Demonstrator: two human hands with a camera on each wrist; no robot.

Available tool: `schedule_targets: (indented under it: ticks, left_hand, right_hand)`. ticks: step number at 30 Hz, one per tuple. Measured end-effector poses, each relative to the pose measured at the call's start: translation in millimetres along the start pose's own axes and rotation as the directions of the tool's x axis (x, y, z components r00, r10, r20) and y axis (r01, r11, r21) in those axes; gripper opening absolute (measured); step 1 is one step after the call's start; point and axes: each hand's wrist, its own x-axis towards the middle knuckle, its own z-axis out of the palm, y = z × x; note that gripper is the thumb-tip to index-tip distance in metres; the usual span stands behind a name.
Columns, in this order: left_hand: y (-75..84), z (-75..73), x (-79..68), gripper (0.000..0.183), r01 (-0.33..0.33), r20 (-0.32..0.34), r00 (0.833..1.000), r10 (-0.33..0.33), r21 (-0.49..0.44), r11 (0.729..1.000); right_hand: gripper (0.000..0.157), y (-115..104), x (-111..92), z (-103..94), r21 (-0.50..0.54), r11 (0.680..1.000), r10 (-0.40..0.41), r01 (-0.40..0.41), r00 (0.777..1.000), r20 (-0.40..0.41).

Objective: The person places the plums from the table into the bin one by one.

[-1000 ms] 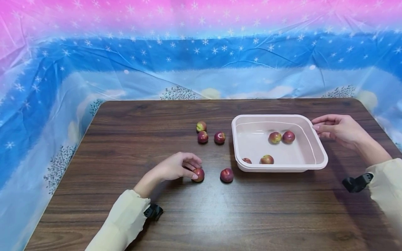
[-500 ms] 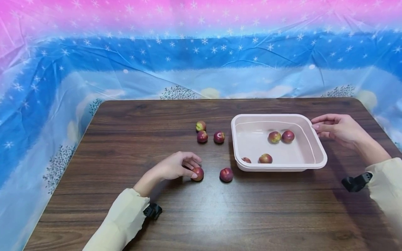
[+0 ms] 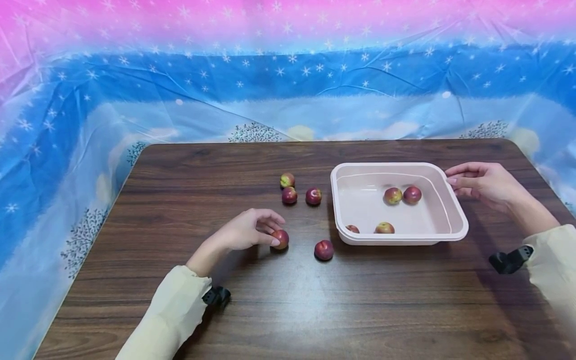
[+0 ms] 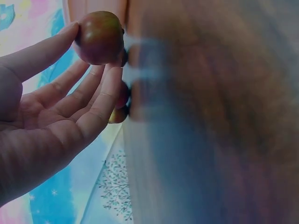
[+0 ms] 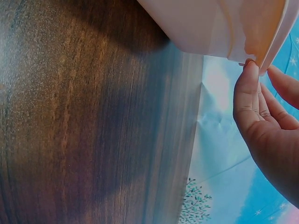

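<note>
My left hand pinches a reddish plum between thumb and fingertips, left of the tub. In the left wrist view the thumb presses one side of it while the fingers reach behind. My right hand grips the right rim of a pale pink plastic tub; in the right wrist view the thumb and fingertips pinch that rim. Inside the tub lie a yellow-green plum, a dark red plum and more plums near the front wall, one mostly hidden by it.
On the brown wooden table, a single plum sits near the tub's front left corner. Farther back are a yellowish plum, a red plum and another red plum. A snowflake-patterned cloth hangs behind.
My left hand has moved slightly up and to the left with the plum in it. One plum at the tub's front wall has shifted a little right. The right hand stays at the rim.
</note>
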Motion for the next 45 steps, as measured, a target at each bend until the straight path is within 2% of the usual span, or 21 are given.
schedule_targets:
  ticks: [10, 14, 16, 22, 26, 31, 35, 38, 45]
  left_hand:
    - [13.3, -20.7, 5.5, 0.035, -0.002, -0.097, 0.995, 0.005, 0.032, 0.999]
    - [20.6, -27.0, 9.5, 0.034, -0.022, -0.134, 0.991, 0.024, 0.020, 1.000]
    - [23.9, -30.0, 12.3, 0.035, -0.031, -0.147, 0.989, 0.033, 0.014, 0.999]
    - [34.7, -36.8, 19.5, 0.037, -0.037, -0.188, 0.982, 0.036, -0.002, 0.999]
    - [42.6, -40.2, 24.0, 0.037, -0.069, -0.212, 0.975, 0.066, -0.008, 0.998]
    - [54.3, -43.8, 28.9, 0.037, -0.106, -0.227, 0.968, 0.106, 0.009, 0.994]
    - [63.5, -45.3, 32.5, 0.037, -0.114, -0.246, 0.963, 0.110, -0.001, 0.993]
    - [70.9, -46.3, 35.2, 0.036, -0.127, -0.264, 0.957, 0.119, -0.011, 0.992]
    - [88.8, -48.0, 39.9, 0.037, -0.181, -0.294, 0.943, 0.154, -0.064, 0.981]
  right_hand:
    - [0.022, -0.7, 0.2, 0.0, 0.082, 0.997, -0.015, 0.012, 0.999, 0.030]
    - [0.023, 0.7, 0.2, -1.6, 0.206, 0.978, -0.044, 0.026, 0.996, 0.083]
    - [0.023, 1.3, 0.3, -1.6, 0.235, 0.972, -0.048, 0.026, 0.995, 0.090]
    - [0.024, 1.2, 0.5, -0.3, 0.165, 0.986, -0.026, 0.018, 0.999, 0.044]
    - [0.024, 1.1, 0.4, -0.8, 0.159, 0.987, -0.021, 0.014, 0.999, 0.044]
    - [0.025, 1.8, 0.3, -1.1, 0.197, 0.980, -0.035, 0.021, 0.997, 0.068]
    - [0.024, 2.5, 0.4, -2.5, 0.255, 0.967, -0.056, 0.028, 0.993, 0.104]
    - [0.023, 2.4, 0.7, -3.0, 0.257, 0.966, -0.057, 0.027, 0.992, 0.109]
    - [0.020, 0.6, 0.6, 0.2, 0.072, 0.997, -0.019, 0.018, 0.999, 0.026]
